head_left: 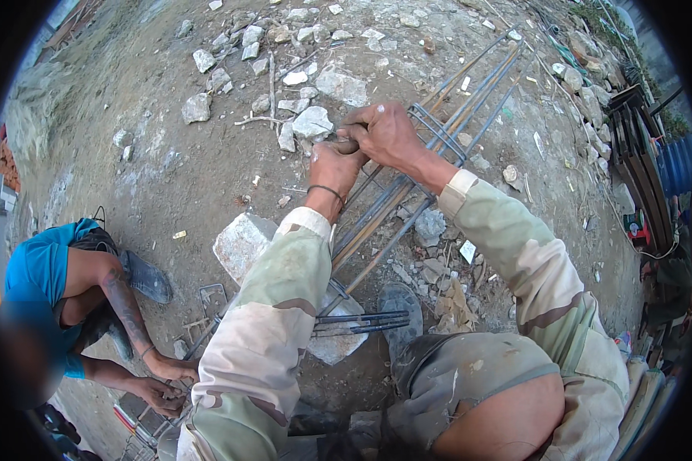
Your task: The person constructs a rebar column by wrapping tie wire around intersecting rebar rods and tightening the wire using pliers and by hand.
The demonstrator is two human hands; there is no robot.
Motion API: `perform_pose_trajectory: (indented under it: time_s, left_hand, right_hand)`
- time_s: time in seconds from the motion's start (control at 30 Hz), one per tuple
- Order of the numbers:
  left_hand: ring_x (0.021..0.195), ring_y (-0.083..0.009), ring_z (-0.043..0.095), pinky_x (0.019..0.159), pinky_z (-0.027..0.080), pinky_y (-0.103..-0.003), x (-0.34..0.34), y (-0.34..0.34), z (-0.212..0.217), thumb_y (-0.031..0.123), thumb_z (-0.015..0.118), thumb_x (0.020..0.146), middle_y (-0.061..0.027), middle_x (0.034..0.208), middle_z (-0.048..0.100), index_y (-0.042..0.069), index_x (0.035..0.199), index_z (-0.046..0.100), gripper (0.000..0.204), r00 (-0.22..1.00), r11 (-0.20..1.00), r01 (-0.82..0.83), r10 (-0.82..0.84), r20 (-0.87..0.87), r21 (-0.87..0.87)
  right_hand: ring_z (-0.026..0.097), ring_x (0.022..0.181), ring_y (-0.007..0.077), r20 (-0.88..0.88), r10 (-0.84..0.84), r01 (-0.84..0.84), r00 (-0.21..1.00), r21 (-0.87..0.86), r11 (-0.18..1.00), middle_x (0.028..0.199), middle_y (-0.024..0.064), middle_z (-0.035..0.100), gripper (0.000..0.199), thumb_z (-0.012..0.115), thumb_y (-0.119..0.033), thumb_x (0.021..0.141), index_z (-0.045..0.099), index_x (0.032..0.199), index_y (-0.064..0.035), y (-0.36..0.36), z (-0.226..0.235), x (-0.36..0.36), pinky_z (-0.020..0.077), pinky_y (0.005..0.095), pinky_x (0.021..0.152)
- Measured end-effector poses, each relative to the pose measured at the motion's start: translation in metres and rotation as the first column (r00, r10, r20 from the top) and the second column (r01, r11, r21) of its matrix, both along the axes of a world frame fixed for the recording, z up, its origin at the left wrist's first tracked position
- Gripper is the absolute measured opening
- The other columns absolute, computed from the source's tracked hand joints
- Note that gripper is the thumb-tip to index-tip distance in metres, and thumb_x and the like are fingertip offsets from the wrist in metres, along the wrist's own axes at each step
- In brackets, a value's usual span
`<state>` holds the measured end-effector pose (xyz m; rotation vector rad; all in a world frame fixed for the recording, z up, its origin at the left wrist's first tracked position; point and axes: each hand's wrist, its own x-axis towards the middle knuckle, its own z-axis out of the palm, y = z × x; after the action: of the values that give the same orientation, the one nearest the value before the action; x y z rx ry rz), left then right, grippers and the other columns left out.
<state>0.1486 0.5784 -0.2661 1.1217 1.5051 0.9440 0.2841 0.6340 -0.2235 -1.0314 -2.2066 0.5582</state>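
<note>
My left hand (335, 169) and my right hand (387, 138) meet beside a long steel rebar cage (390, 206), fingers closed and pressed together. Whatever they pinch is too small and hidden to name. The cage runs slantwise from between my forearms to the upper right, its bars partly rusty. A square stirrup (438, 137) rings the bars next to my right wrist. Several more dark stirrup rods (361, 323) lie bunched across the near end, by my boot (400, 315). My left forearm covers part of that end.
At the left a crouching co-worker in a blue shirt (68, 250) works with both hands (165, 384) low near metal rods. A pale block (244, 246) sits left of the cage. Broken stones (313, 123) litter the dirt ahead. Dark beams (640, 169) stand at the right.
</note>
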Motion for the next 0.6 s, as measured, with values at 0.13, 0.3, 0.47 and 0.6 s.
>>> perform_pose_trajectory:
  time_s: [0.13, 0.3, 0.47, 0.6]
  left_hand:
    - [0.073, -0.0141, 0.067, 0.071, 0.053, -0.032, 0.013, -0.004, 0.018, 0.019, 0.083, 0.084, -0.0095, 0.079, 0.076, -0.002, 0.095, 0.081, 0.024, 0.988, 0.990, -0.116, 0.123, -0.091, 0.076]
    - [0.071, -0.0127, 0.064, 0.069, 0.052, -0.031, 0.007, -0.003, 0.018, 0.020, 0.082, 0.086, -0.0083, 0.082, 0.077, -0.001, 0.100, 0.081, 0.025, 0.984, 0.991, -0.101, 0.113, -0.136, 0.090]
    - [0.072, -0.0095, 0.061, 0.068, 0.050, -0.028, 0.011, -0.002, 0.015, 0.019, 0.081, 0.090, -0.0048, 0.084, 0.076, -0.003, 0.105, 0.080, 0.026, 0.992, 0.991, -0.065, 0.077, -0.103, 0.117]
    - [0.076, -0.0114, 0.064, 0.071, 0.052, -0.030, 0.002, 0.003, 0.007, 0.022, 0.081, 0.090, -0.0084, 0.089, 0.077, -0.002, 0.109, 0.079, 0.031, 0.999, 0.999, -0.048, 0.047, -0.025, -0.005]
  right_hand:
    - [0.073, 0.069, 0.0195, -0.104, -0.143, 0.072, 0.984, -0.503, 0.861, 0.080, 0.0122, 0.076, 0.024, 0.079, -0.018, 0.087, 0.078, 0.104, -0.0008, 0.013, 0.036, 0.037, 0.0586, 0.0357, 0.068]
    - [0.074, 0.078, 0.0271, 0.069, -0.146, 0.158, 0.987, -0.213, 0.964, 0.083, 0.0157, 0.076, 0.035, 0.083, -0.034, 0.081, 0.080, 0.099, -0.0037, 0.018, 0.034, 0.039, 0.0564, 0.0393, 0.076]
    - [0.067, 0.069, 0.0241, 0.329, 0.191, -0.058, 0.925, -0.375, 0.925, 0.072, 0.0106, 0.072, 0.023, 0.079, -0.020, 0.085, 0.075, 0.092, 0.0017, 0.049, 0.026, 0.027, 0.0530, 0.0403, 0.067]
    - [0.070, 0.077, 0.0385, 0.390, 0.167, -0.033, 0.906, -0.328, 0.944, 0.073, 0.0235, 0.069, 0.023, 0.075, -0.019, 0.082, 0.072, 0.083, 0.0031, 0.050, 0.033, 0.020, 0.0529, 0.0469, 0.072]
